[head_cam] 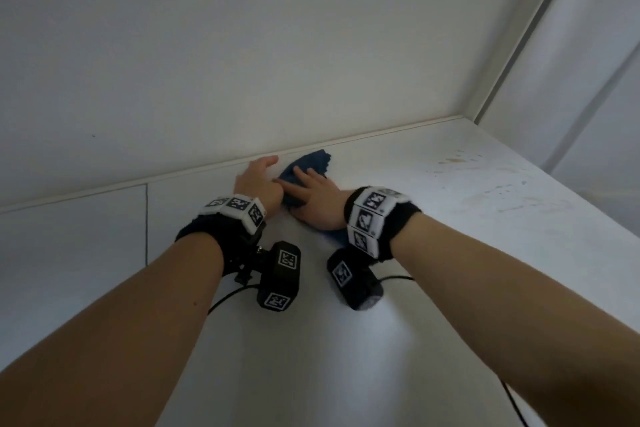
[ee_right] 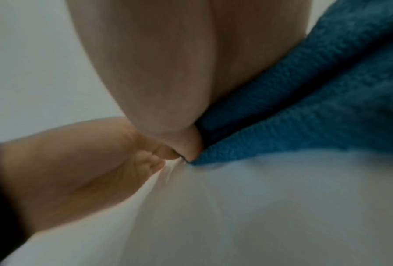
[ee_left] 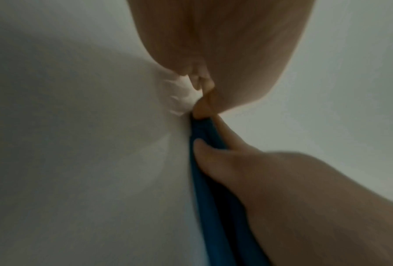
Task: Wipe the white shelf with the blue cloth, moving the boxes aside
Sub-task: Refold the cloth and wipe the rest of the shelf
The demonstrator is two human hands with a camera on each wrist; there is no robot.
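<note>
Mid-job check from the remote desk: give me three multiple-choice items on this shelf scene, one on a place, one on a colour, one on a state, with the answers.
1. Where does the cloth lie on the shelf?
A. by the back edge near the wall
B. hanging off the front edge
C. in the far right corner

2. What colour is the cloth?
A. red
B. blue
C. yellow

3. What is the right hand doing?
A. hanging idle
B. lifting a box
C. pressing on the cloth

Answers: 1 A, it sits just before the wall joint; 2 B, both wrist views show blue; 3 C, fingers lie spread over it, the left hand beside.
</note>
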